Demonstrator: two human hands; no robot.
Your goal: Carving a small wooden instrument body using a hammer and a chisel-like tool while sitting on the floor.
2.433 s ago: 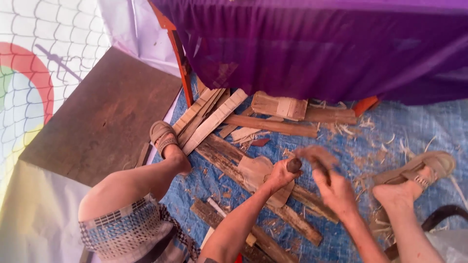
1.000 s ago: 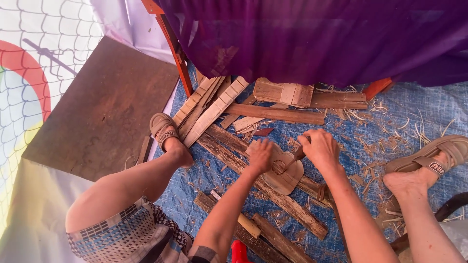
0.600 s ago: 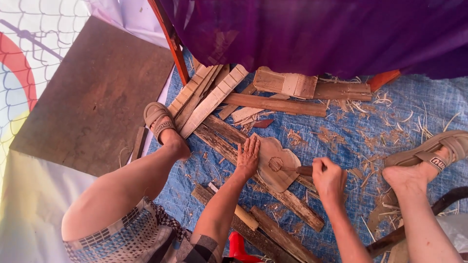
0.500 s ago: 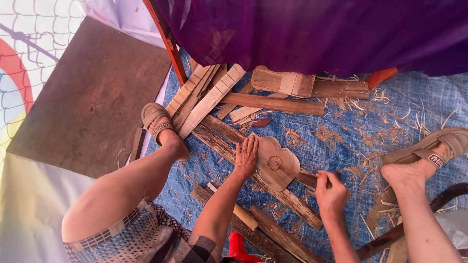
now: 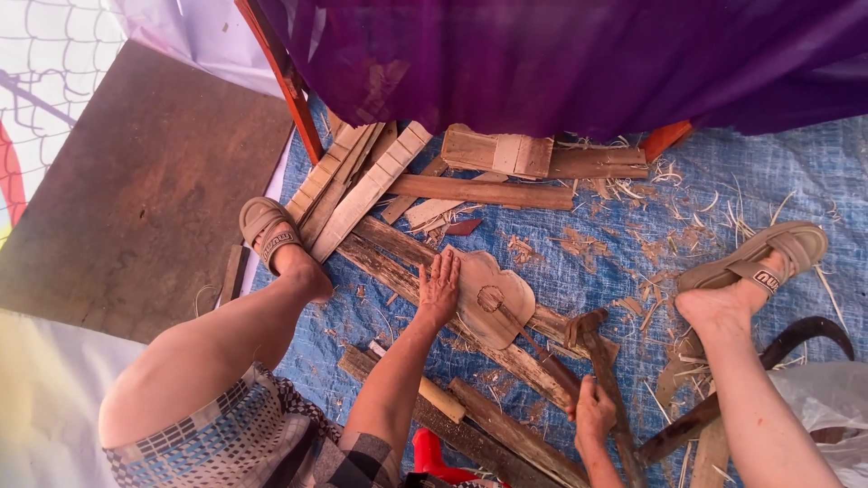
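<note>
Grip, right hand point(image 5: 592, 414): fingers closed around the handle of a dark wooden mallet point(image 5: 604, 366); the mallet head points up and away, near the right end of the carved piece.
Grip, left hand point(image 5: 439, 287): flat and spread, palm pressed down, holding nothing, resting on the left edge of the carved piece.
Carved piece point(image 5: 494, 298): pale, lobed wooden blank at the centre of the scene, lying across 2 rough dark planks point(image 5: 398, 262).
Chisel point(image 5: 533, 343): slim dark tool lying slantwise, its tip on the circle marked on the blank, its handle running toward the right hand; whether the hand touches it cannot be told.
Ground cover: blue woven tarp point(image 5: 624, 235), strewn with shavings.
Far stock: pale slats point(image 5: 362, 185) stacked at the far left; a short block point(image 5: 497, 152) and a long board just right of them.
Feet: 2, in tan sandals, 1 at the left point(image 5: 268, 233), 1 at the right point(image 5: 768, 262).
Backdrop: purple cloth point(image 5: 561, 54) hanging along the far side.
</note>
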